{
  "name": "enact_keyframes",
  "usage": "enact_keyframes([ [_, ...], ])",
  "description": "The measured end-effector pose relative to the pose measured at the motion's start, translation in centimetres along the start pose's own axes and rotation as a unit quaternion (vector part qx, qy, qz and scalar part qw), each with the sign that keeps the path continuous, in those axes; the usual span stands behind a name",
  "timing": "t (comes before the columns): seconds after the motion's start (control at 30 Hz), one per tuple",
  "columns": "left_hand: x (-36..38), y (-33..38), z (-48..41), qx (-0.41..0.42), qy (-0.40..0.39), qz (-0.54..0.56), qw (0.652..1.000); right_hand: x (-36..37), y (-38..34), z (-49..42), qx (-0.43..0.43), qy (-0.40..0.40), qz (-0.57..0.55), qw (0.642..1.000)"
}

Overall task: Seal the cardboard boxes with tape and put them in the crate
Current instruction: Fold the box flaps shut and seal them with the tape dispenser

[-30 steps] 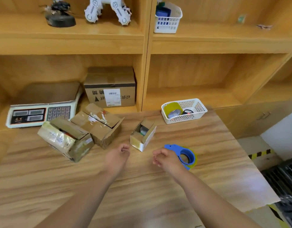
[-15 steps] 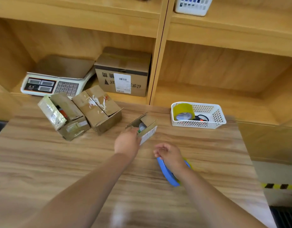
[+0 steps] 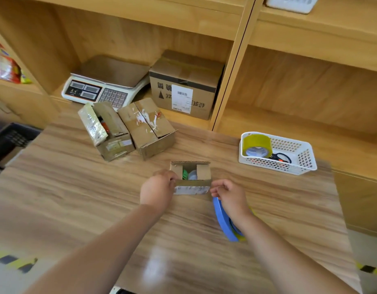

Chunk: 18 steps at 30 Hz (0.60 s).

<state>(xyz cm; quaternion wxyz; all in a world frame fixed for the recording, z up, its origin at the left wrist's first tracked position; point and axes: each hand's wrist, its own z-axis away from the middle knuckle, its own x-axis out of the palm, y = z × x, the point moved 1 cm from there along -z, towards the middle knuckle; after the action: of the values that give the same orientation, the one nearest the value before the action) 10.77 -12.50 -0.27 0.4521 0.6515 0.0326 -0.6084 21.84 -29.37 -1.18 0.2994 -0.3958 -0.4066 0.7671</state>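
A small open cardboard box (image 3: pixel 192 183) stands on the wooden table (image 3: pixel 77 198) with its flaps up and small items inside. My left hand (image 3: pixel 156 188) grips its left side, thumb over the edge. My right hand (image 3: pixel 229 195) has curled fingers pinching the box's right front corner. A blue tape dispenser (image 3: pixel 225 221) lies on the table under my right wrist. Two bigger boxes sit at the back left: one with open flaps (image 3: pixel 108 132) and one with its flaps folded down (image 3: pixel 148 128). A black crate (image 3: pixel 11 141) stands off the table's left edge.
A white basket (image 3: pixel 300 164) at the right holds a yellow tape roll (image 3: pixel 256 145) and scissors (image 3: pixel 284 158). On the shelf behind are a weighing scale (image 3: pixel 102 85) and a large labelled carton (image 3: pixel 185 85). The floor has striped tape on both sides.
My left hand reached the small box, pulled it nearer and turned it square to me. My right hand moved from the dispenser to the box's right corner. The view tilted down and left.
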Motion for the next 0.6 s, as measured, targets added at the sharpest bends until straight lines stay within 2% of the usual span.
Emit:
enact_keyframes([
  [0.13,-1.8,-2.7,2.4,0.008,0.030,0.002,1.000,1.1,0.0,0.8,-0.029,0.065,0.008,0.997],
  [0.2,-2.6,-4.2,3.3,0.013,0.032,0.008,0.999,1.9,-0.1,1.2,-0.038,0.074,0.017,0.996],
  [0.3,-3.6,-6.4,4.5,0.011,0.029,0.025,0.999,3.3,-0.4,1.9,-0.059,0.051,0.049,0.996],
  [0.4,-4.5,-7.9,5.4,0.000,0.028,0.040,0.999,4.7,-1.2,2.9,-0.106,0.023,0.129,0.986],
  [0.6,-6.0,-9.5,5.5,-0.013,0.017,0.056,0.998,7.6,-2.6,5.1,-0.225,-0.040,0.278,0.933],
])
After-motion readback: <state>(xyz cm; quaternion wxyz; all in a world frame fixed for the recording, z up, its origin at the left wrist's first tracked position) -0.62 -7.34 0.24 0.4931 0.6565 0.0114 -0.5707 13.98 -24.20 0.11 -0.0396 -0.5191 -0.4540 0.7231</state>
